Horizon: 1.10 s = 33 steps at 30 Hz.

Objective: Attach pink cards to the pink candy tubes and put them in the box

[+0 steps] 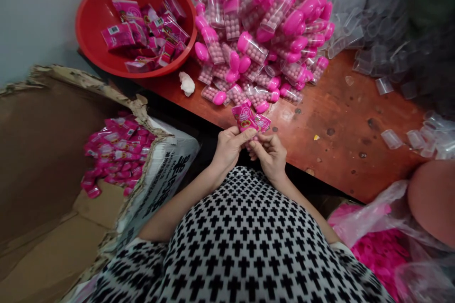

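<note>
In front of my body, at the table's near edge, my left hand pinches a small pink printed packet between thumb and fingers. A second patch of pink printed wrapping shows just behind it; whether it is a separate packet I cannot make out. My right hand is closed at the lower end of the wrapping, its thumb and fingertips pinched together close to my left thumb. Just beyond lies a heap of clear tubes with pink caps, filled with small pink balls.
A red bowl of pink packets stands at the back left. Left of me, a torn cardboard box contains more packets. Clear empty tubes lie on the brown table. Bright pink pieces fill a plastic bag at right.
</note>
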Each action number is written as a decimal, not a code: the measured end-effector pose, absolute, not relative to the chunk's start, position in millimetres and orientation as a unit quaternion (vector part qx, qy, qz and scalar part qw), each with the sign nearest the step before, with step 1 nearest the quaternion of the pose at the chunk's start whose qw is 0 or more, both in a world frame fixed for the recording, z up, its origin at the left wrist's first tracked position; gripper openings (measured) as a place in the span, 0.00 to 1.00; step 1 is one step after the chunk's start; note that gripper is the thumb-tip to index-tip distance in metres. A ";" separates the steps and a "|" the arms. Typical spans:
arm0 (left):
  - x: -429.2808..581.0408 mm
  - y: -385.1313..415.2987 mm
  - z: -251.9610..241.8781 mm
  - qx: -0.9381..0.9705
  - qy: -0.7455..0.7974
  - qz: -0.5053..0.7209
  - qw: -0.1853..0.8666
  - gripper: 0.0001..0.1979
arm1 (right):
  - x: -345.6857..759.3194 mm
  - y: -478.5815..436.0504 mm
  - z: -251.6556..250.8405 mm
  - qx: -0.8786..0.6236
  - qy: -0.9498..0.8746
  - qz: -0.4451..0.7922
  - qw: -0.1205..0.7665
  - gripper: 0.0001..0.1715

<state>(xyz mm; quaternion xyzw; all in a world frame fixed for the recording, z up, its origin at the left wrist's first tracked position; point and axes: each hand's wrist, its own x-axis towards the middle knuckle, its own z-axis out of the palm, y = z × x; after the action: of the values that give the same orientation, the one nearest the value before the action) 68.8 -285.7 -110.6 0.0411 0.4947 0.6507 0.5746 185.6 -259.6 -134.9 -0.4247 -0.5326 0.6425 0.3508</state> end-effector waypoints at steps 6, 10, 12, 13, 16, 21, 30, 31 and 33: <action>70.5 -288.7 -104.1 0.094 0.463 0.623 0.624 0.19 | 180.4 -255.4 -123.1 -0.429 -0.381 0.738 0.355 0.24; 68.2 -285.7 -104.9 0.071 0.431 0.648 0.624 0.22 | 183.7 -253.0 -126.3 -0.430 -0.409 0.730 0.340 0.22; 66.6 -283.1 -108.3 0.047 0.431 0.660 0.614 0.23 | 185.9 -254.3 -130.5 -0.428 -0.473 0.691 0.339 0.19; 65.9 -281.9 -110.4 0.039 0.435 0.663 0.608 0.22 | 186.8 -255.4 -132.6 -0.426 -0.509 0.668 0.337 0.18; 65.6 -280.2 -114.5 0.034 0.452 0.655 0.604 0.20 | 187.3 -259.6 -136.4 -0.411 -0.574 0.628 0.327 0.15; 73.1 -283.7 -109.1 0.051 0.464 0.622 0.629 0.18 | 182.6 -264.5 -129.3 -0.408 -0.503 0.671 0.361 0.18; 76.1 -288.1 -108.4 0.063 0.425 0.674 0.601 0.23 | 179.9 -251.0 -121.5 -0.422 -0.415 0.728 0.345 0.23; 74.5 -288.1 -109.6 0.060 0.425 0.686 0.588 0.23 | 179.9 -250.3 -121.6 -0.423 -0.424 0.722 0.345 0.22; 73.0 -288.1 -111.2 0.053 0.434 0.699 0.566 0.23 | 179.8 -250.4 -121.9 -0.427 -0.442 0.706 0.351 0.22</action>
<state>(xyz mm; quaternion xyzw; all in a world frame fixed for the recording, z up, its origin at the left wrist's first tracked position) 73.0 -288.1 -111.2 0.0531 0.4337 0.6987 0.5665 179.8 -250.4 -121.9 -0.4272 -0.4423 0.7060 0.3514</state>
